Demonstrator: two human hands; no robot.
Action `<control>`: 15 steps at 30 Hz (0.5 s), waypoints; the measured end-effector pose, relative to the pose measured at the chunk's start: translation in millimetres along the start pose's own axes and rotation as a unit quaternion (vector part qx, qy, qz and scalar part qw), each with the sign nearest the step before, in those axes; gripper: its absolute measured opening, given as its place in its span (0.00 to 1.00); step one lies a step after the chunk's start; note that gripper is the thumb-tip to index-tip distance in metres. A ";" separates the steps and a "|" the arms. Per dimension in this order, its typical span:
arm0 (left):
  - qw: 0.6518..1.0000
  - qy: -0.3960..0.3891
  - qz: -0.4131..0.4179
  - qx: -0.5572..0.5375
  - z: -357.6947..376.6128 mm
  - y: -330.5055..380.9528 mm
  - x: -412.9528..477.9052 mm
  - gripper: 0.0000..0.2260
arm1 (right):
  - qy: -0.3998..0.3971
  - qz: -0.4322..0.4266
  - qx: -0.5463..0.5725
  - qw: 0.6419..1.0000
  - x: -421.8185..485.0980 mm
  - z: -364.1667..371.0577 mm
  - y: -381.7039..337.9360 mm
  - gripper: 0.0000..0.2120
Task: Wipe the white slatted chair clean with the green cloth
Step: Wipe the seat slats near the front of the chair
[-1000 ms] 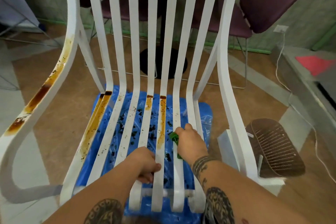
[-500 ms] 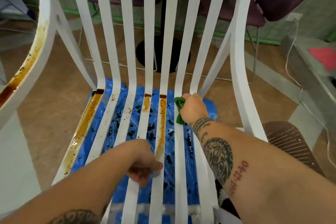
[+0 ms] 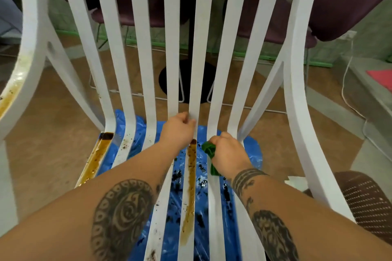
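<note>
I see the chair [image 3: 224, 48] right in front of me, with a sheet [image 3: 252, 150] on the floor under its seat. The left hand [image 3: 179, 131] holds a middle slat low on the back. The right hand [image 3: 230, 150] is just beside it with the cloth [image 3: 209, 151] in it. A basket [image 3: 369, 203] sits on the floor to the right. Another chair [image 3: 350, 6] stands behind.

soft even indoor light, faint shadows, wet glare on the left armrest [image 3: 20, 74], wide-angle edge bending, slight blur
</note>
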State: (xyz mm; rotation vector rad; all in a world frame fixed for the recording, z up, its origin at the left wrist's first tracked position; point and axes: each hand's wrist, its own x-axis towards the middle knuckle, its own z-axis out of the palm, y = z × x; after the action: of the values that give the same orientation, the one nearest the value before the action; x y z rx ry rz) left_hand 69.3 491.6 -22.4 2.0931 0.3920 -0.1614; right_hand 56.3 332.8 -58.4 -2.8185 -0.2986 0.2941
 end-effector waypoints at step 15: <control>0.994 0.049 0.031 0.096 9.5 -16.7 47.2 0.12 | 0.020 -0.061 -0.052 0.997 27.6 -8.8 0.4 0.26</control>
State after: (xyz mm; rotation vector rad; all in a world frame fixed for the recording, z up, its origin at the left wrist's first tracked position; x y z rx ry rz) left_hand 108.4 501.6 -53.6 2.3061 0.3819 -0.0624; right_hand 84.8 336.6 -55.0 -2.8873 -0.4897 0.2017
